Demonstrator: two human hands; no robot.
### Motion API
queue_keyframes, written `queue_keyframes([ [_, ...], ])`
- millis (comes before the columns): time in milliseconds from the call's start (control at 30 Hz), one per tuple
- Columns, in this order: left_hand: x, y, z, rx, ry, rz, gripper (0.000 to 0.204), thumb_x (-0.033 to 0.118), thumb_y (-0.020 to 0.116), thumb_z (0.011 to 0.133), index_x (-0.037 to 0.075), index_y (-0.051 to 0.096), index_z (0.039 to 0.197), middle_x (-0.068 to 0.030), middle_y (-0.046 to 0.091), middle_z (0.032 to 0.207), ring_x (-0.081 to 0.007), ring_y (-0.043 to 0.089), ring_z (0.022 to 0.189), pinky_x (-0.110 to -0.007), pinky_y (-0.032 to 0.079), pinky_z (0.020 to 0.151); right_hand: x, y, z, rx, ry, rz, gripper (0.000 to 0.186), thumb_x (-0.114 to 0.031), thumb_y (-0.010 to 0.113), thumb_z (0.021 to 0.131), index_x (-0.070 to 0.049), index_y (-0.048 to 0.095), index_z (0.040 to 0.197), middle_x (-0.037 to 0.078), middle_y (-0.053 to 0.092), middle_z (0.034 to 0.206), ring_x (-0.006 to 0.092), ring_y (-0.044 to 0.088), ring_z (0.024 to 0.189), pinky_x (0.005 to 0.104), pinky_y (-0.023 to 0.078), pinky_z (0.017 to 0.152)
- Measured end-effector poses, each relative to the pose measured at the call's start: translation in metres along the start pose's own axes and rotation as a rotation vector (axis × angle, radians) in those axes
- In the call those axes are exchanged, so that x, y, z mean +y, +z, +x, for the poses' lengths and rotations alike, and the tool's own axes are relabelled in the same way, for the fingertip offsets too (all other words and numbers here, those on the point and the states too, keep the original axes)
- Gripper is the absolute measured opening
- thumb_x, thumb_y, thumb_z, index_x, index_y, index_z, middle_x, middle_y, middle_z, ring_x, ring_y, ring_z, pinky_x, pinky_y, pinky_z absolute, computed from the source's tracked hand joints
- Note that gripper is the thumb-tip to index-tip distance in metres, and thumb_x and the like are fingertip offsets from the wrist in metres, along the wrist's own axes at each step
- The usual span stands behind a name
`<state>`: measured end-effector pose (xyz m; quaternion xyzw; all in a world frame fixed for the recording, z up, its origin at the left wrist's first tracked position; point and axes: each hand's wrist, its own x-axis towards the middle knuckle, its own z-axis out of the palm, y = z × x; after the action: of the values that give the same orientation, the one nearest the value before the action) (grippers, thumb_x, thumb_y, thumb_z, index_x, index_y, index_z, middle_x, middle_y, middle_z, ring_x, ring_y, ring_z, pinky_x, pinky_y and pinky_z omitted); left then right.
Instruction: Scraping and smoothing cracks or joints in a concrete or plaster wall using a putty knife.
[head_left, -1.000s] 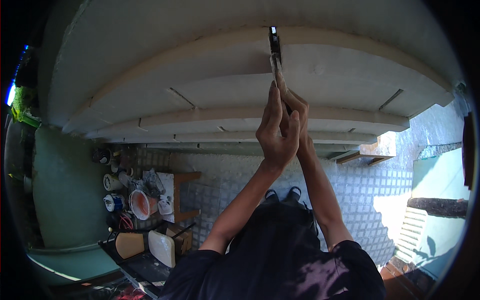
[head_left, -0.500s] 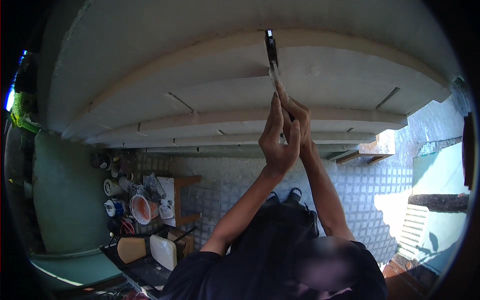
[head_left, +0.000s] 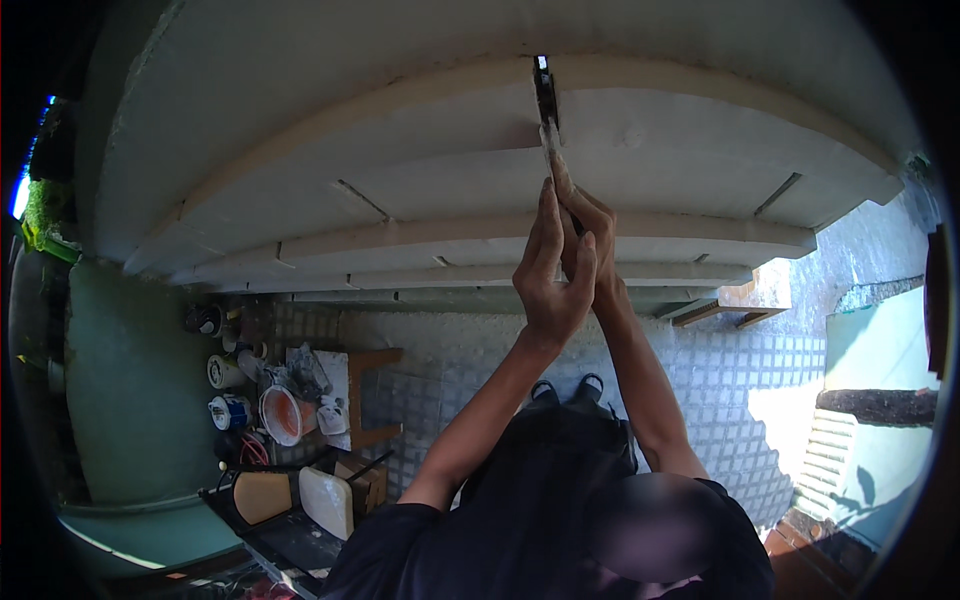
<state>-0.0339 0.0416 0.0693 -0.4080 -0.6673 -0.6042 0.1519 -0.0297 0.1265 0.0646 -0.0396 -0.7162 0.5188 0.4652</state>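
Both arms reach up and forward to a dark upright slot (head_left: 545, 95) in a pale stepped wall. My right hand (head_left: 596, 222) is closed round a thin flat tool (head_left: 549, 140) with a whitish, smeared blade, seen edge-on. Its kind is hard to make out. The blade's tip sits at the lower end of the slot. Against the tool's other side presses my left hand (head_left: 553, 285), its fingers together and pointing up, the thumb bent toward the right hand. Something dark, perhaps the handle, shows between the palms; the rest is hidden by the fingers.
Further short slots (head_left: 778, 195) mark the wall's ledges (head_left: 700, 232). At left stand a wooden stool (head_left: 378, 437), an orange-lined bucket (head_left: 283, 416) and several paint tubs (head_left: 229, 414). Nearby are padded chairs (head_left: 327, 503). A wooden bench (head_left: 735, 308) stands at right on the tiled floor (head_left: 720, 390).
Both hands have shifted slightly up and to the left with the tool, relative to the slot's lower end. Their grip looks the same.
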Motion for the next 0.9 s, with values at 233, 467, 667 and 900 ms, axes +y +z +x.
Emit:
queue_keyframes([
  [233, -0.006, -0.005, -0.011, 0.001, 0.003, 0.002, 0.062, 0.011, 0.065, 0.094, -0.008, 0.038, 0.147, -0.0252, 0.047, 0.147, -0.0341, 0.048, 0.136, -0.043, 0.040, 0.111, 0.007, 0.009, -0.009, 0.037, -0.058, -0.003, 0.051, 0.000, 0.057, 0.090, -0.004, 0.055, 0.141, 0.010, 0.055, 0.073, 0.0117, 0.049, 0.063, 0.0306, 0.046, 0.057],
  [467, -0.002, -0.007, -0.011, -0.004, -0.007, -0.002, 0.061, 0.010, 0.064, 0.094, -0.008, 0.039, 0.147, -0.0256, 0.049, 0.145, -0.0343, 0.050, 0.134, -0.043, 0.041, 0.110, 0.002, 0.005, -0.010, 0.027, -0.013, 0.021, 0.051, 0.000, 0.058, 0.090, -0.003, 0.055, 0.141, 0.010, 0.055, 0.073, 0.0116, 0.049, 0.063, 0.0303, 0.045, 0.057],
  [667, 0.004, -0.003, -0.002, -0.002, -0.016, -0.022, 0.061, 0.010, 0.064, 0.094, -0.007, 0.039, 0.147, -0.0250, 0.049, 0.146, -0.0342, 0.049, 0.135, -0.043, 0.042, 0.110, -0.006, -0.003, 0.001, -0.024, 0.040, -0.004, 0.049, 0.000, 0.057, 0.092, -0.003, 0.055, 0.141, 0.010, 0.055, 0.075, 0.0115, 0.047, 0.064, 0.0291, 0.045, 0.057],
  [900, -0.001, -0.011, -0.009, -0.004, -0.040, 0.010, 0.063, 0.009, 0.066, 0.092, -0.005, 0.039, 0.148, -0.0236, 0.049, 0.146, -0.0335, 0.051, 0.133, -0.042, 0.044, 0.109, 0.000, 0.006, -0.011, -0.017, -0.029, 0.063, 0.048, 0.000, 0.057, 0.093, -0.003, 0.055, 0.141, 0.009, 0.052, 0.075, 0.0108, 0.045, 0.064, 0.0285, 0.043, 0.056],
])
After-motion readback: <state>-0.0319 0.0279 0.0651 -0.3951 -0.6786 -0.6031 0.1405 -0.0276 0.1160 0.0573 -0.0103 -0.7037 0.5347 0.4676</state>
